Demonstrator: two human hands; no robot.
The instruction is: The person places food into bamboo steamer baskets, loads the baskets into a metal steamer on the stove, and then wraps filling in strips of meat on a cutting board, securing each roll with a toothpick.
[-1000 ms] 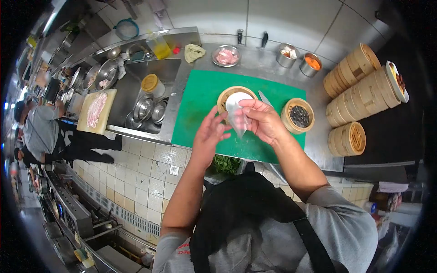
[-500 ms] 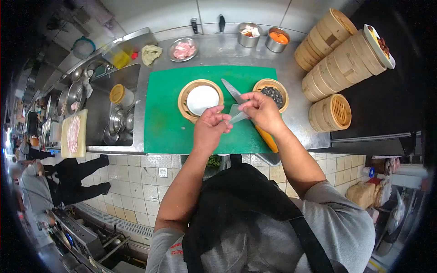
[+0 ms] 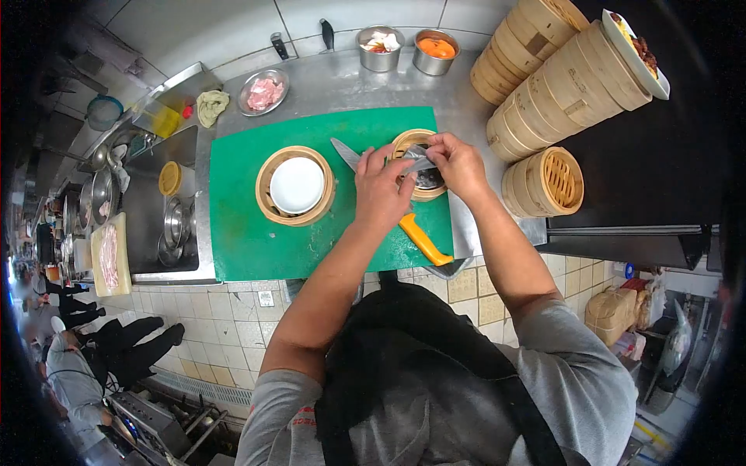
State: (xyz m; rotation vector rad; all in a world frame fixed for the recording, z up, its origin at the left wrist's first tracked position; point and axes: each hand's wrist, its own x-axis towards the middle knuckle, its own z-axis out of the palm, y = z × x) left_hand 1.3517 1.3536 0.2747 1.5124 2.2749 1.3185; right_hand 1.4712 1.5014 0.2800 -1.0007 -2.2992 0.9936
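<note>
Over the right bamboo steamer (image 3: 403, 143), which holds a dish of dark pieces (image 3: 427, 179), my two hands have a translucent plastic sheet (image 3: 420, 159) between them. My left hand (image 3: 381, 185) pinches its left side, and my right hand (image 3: 458, 167) grips its right side with thumb and forefinger. The sheet partly hides the dish. A knife with a yellow handle (image 3: 423, 239) lies beneath my left hand on the green cutting board (image 3: 241, 233). Left of the knife, another bamboo steamer (image 3: 268, 172) contains a white round dish (image 3: 297, 186).
Stacked bamboo steamers (image 3: 567, 93) stand at the right, one topped by a plate of food (image 3: 633, 50). Behind the board are metal tins (image 3: 380, 58) and a plate of raw meat (image 3: 264, 92). A sink (image 3: 148, 225) lies left; a co-worker (image 3: 74, 380) stands beyond.
Both hands have carried the plastic sheet right, from the steamer with the white dish to the one with dark pieces. The view has shifted, and the knife's yellow handle has come into sight.
</note>
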